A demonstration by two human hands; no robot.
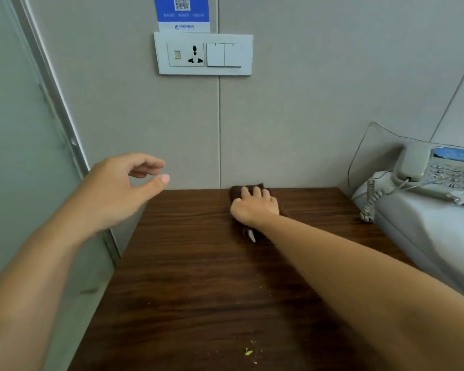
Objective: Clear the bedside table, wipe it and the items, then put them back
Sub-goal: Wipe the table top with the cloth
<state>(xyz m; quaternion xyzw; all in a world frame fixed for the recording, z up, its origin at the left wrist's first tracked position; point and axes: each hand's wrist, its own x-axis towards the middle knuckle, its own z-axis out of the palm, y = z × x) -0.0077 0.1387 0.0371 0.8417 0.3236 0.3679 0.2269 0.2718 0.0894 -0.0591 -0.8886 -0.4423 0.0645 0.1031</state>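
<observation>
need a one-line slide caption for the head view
Right hand presses brown cloth on wooden bedside table; left hand hovers open.

The cloth lies on the bedside table, at its back edge against the wall, under the right hand. The telephone sits right of the table; the socket panel hangs above it.
</observation>
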